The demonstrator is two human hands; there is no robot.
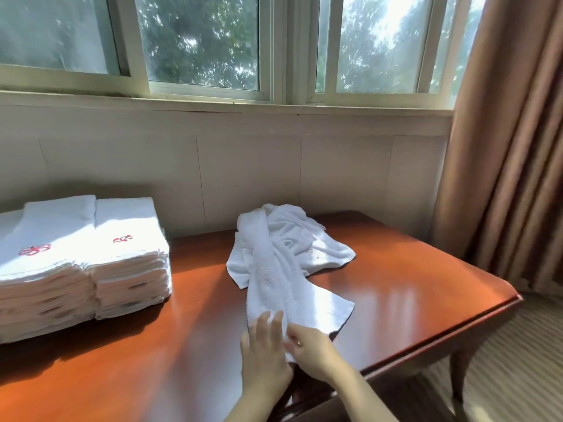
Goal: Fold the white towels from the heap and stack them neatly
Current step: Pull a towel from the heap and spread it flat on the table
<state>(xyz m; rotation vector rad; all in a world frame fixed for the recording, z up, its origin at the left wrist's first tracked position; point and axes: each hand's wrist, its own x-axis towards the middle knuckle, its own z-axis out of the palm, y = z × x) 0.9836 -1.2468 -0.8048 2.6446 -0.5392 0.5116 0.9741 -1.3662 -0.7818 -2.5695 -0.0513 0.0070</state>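
Now left hand [265, 345] flat on towel [271, 278], right hand [312, 353] pinching its edge.

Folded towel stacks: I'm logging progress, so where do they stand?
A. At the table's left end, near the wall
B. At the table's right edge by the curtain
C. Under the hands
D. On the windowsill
A: the folded towel stacks sit at the left end of the table, apart from the loose towels lying mid-table.
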